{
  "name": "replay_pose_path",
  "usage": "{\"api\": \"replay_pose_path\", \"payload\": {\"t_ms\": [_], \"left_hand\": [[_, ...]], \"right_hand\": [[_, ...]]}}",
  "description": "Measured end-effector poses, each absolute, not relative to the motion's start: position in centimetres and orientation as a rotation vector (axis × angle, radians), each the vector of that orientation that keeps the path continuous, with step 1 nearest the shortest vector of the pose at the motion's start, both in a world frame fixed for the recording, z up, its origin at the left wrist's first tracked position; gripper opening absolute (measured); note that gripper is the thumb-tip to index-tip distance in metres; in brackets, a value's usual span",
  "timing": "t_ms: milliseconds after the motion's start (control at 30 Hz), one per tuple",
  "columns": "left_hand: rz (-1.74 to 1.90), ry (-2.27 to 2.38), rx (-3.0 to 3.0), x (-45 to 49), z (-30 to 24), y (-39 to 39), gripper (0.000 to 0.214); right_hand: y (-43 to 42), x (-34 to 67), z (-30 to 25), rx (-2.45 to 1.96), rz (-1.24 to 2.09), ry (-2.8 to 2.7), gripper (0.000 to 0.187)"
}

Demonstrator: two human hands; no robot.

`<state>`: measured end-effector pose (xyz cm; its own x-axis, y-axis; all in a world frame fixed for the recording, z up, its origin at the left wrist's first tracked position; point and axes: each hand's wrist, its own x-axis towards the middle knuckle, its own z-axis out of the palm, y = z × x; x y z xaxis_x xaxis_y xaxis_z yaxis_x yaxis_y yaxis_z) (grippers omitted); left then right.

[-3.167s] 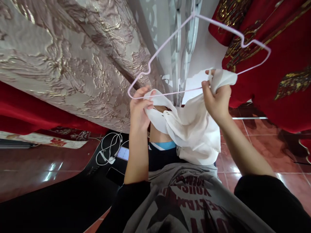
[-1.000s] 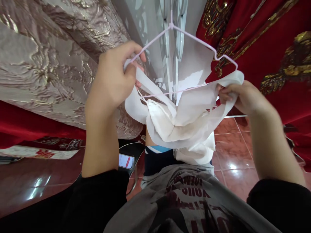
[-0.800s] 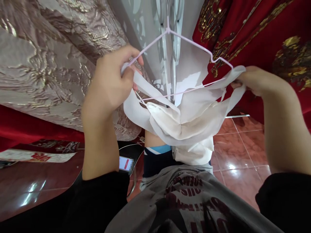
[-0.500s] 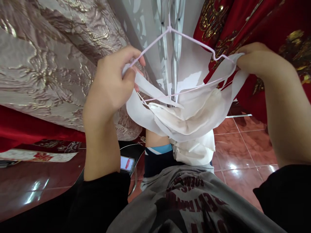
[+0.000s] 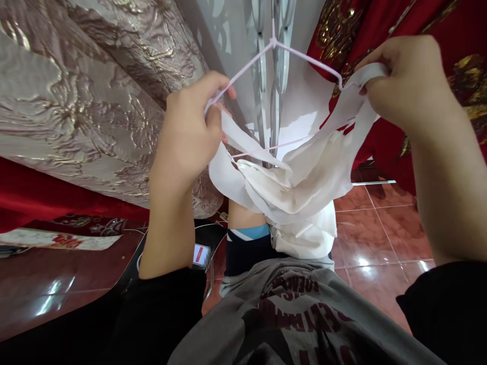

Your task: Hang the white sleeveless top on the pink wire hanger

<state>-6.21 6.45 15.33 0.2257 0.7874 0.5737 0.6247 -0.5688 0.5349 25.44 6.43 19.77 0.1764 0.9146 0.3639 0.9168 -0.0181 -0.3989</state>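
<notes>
A pale pink clothes hanger (image 5: 249,65) hangs upright before me, its lower bar running through a sheer white garment (image 5: 300,195). My left hand (image 5: 192,134) is closed around the hanger's left end and the garment's left shoulder strap. At the right end, my right hand (image 5: 399,83) pinches the other strap (image 5: 367,74), raised over the hanger's notched corner. Between my hands the neckline sags open, and the lower cloth drapes down over my lap. My fingertips on the right are partly hidden by the fabric.
Embossed pinkish-silver cloth (image 5: 95,111) hangs close on the left, red cloth with gold ornament (image 5: 449,101) on the right. Grey metal bars (image 5: 262,91) stand behind the hanger. A phone (image 5: 201,255) lies on a black seat (image 5: 205,230) above the red tiled floor (image 5: 373,228).
My right hand has risen and drawn its strap up at the hanger's right end. My left hand, the hanger and the garment have shifted slightly right.
</notes>
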Motion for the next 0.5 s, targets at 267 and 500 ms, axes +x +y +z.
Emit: {"api": "replay_pose_path", "payload": {"t_ms": [267,500], "left_hand": [[1.229,1.340,2.291,-5.8,15.5,5.9,0.050],[1.232,1.333,2.178,-5.7,15.1,6.5,0.038]], "right_hand": [[7.8,28.3,19.8,-1.579,0.648,-1.115,0.027],[8.9,29.0,19.4,-1.491,0.526,-1.153,0.029]]}}
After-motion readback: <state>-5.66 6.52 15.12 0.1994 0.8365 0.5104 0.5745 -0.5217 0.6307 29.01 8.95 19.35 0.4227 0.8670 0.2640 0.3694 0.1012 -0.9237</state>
